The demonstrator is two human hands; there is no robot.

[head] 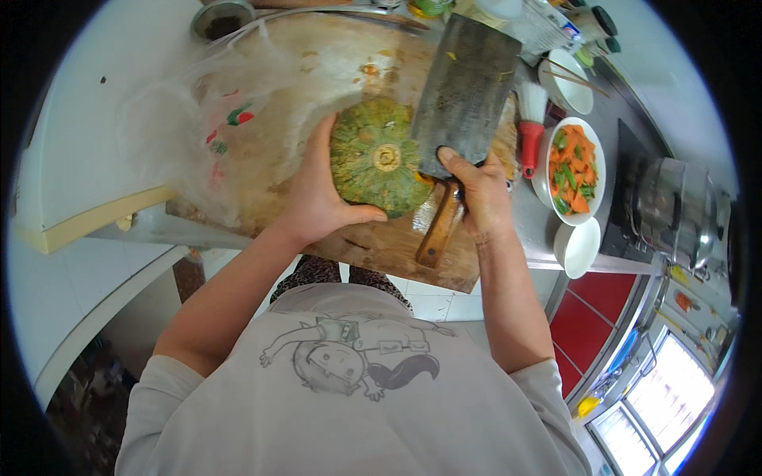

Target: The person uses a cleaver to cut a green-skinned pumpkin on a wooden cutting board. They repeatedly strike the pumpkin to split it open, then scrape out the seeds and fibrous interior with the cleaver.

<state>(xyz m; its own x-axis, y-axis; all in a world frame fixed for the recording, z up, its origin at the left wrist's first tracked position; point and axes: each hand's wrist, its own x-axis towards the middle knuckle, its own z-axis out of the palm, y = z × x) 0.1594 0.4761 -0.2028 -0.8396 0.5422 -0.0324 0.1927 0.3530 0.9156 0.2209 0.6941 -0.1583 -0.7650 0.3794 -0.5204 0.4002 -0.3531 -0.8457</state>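
A green, mottled pumpkin (381, 154) rests on a wooden cutting board (357, 250), its round scar facing up. My left hand (315, 190) is curved around the pumpkin's left and lower side, thumb along the near edge. A cleaver (467, 89) with a broad dark blade and a wooden handle is in my right hand (485, 190), which grips it where blade meets handle, thumb on the blade. The blade points away from me, just right of the pumpkin, and bits of yellow cling to it. A little orange flesh shows at the pumpkin's right edge, by the blade's lower corner.
A crumpled clear plastic bag (208, 131) covers the board's left part. To the right are a red-handled brush (531, 137), a bowl of orange and green vegetables (571, 169), a small white bowl (577, 247), a bowl with chopsticks (565, 83) and a steel pot (678, 208).
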